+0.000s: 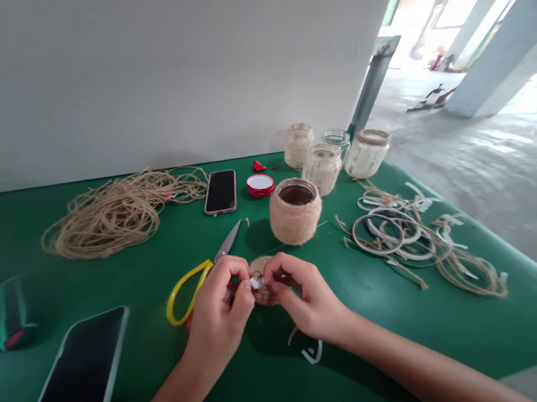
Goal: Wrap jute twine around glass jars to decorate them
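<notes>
Left hand point(220, 305) pinches a white scrap point(257, 283); right hand point(310, 296) narrow, hold unclear. One twine-wrapped jar point(294, 220) appears covered; four glass jars point(322, 171) by the desk's point(114, 281) far-right corner stand unwrapped.

One head-worn view looks forward and down over the table point(254, 388) towards the wall point(140, 74). It sits near the left hand point(222, 308) and right hand point(310, 299), taking in floor point(435, 139) at right.

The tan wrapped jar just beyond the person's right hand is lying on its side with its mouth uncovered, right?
Not quite: it isn't on its side. The head view shows the tan wrapped jar standing upright, just beyond the person's right hand, mouth uncovered.
</notes>
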Action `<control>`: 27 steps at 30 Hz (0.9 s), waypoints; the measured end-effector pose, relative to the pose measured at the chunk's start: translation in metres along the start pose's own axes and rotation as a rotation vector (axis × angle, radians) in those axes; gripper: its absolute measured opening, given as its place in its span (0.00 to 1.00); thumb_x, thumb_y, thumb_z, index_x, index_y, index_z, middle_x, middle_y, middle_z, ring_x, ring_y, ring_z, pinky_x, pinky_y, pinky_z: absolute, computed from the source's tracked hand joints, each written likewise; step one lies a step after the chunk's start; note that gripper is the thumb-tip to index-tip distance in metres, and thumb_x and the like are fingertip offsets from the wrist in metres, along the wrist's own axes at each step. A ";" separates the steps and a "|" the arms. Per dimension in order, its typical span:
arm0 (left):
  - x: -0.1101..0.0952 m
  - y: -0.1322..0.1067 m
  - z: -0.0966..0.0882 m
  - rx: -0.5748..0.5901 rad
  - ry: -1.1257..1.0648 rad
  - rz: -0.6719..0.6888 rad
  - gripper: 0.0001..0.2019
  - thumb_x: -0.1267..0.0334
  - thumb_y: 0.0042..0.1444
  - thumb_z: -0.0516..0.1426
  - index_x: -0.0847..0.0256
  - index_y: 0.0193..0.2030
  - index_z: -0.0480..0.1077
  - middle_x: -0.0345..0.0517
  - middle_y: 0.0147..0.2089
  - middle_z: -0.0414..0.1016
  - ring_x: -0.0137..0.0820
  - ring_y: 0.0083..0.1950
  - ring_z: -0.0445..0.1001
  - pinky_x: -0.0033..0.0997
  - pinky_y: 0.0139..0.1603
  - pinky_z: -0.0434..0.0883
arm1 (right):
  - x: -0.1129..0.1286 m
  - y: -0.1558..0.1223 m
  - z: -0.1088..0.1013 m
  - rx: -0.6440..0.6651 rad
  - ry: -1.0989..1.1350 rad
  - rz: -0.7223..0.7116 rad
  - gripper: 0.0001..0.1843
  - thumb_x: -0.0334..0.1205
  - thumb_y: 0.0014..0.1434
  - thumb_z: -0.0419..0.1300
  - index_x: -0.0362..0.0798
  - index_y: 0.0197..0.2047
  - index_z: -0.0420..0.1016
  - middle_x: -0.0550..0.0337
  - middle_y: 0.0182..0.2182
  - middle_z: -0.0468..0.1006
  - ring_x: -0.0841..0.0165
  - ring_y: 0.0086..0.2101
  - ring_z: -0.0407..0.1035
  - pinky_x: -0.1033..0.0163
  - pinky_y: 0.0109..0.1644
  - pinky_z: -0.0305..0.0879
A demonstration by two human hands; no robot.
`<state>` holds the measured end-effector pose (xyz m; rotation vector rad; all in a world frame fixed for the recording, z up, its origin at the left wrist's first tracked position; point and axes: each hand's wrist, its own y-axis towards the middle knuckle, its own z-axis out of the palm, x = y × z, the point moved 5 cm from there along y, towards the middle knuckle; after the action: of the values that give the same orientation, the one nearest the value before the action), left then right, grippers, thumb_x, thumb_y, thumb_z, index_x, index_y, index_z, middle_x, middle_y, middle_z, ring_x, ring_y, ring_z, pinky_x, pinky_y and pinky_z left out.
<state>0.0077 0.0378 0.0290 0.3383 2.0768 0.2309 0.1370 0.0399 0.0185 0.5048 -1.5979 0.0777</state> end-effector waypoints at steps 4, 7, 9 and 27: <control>0.003 0.000 0.000 0.012 -0.022 -0.026 0.05 0.68 0.55 0.47 0.59 0.29 0.57 0.36 0.30 0.60 0.23 0.25 0.60 0.22 0.24 0.60 | -0.002 0.000 0.002 0.001 0.001 0.056 0.02 0.31 0.56 0.50 0.46 0.33 0.62 0.62 0.28 0.68 0.74 0.28 0.64 0.67 0.32 0.64; 0.003 -0.001 -0.001 0.006 -0.025 -0.024 0.05 0.68 0.55 0.47 0.59 0.28 0.57 0.37 0.30 0.60 0.24 0.27 0.61 0.23 0.25 0.60 | -0.005 0.001 0.002 -0.024 -0.026 0.108 0.03 0.35 0.57 0.51 0.46 0.32 0.61 0.63 0.27 0.68 0.74 0.27 0.64 0.68 0.31 0.64; 0.002 -0.001 -0.001 0.008 -0.030 -0.019 0.04 0.68 0.54 0.47 0.59 0.28 0.57 0.37 0.30 0.60 0.24 0.27 0.62 0.23 0.26 0.61 | -0.007 0.002 0.002 -0.040 -0.033 0.123 0.05 0.37 0.57 0.51 0.46 0.31 0.61 0.64 0.26 0.67 0.75 0.26 0.63 0.69 0.29 0.63; 0.004 -0.004 0.001 0.073 -0.220 -0.045 0.05 0.70 0.56 0.47 0.59 0.29 0.58 0.37 0.33 0.62 0.22 0.25 0.66 0.23 0.24 0.65 | -0.018 0.007 0.005 0.095 0.411 0.276 0.10 0.43 0.56 0.56 0.44 0.30 0.64 0.64 0.24 0.69 0.75 0.26 0.67 0.67 0.31 0.65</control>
<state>0.0057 0.0359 0.0242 0.3451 1.8764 0.0862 0.1299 0.0496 0.0026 0.3122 -1.2533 0.4399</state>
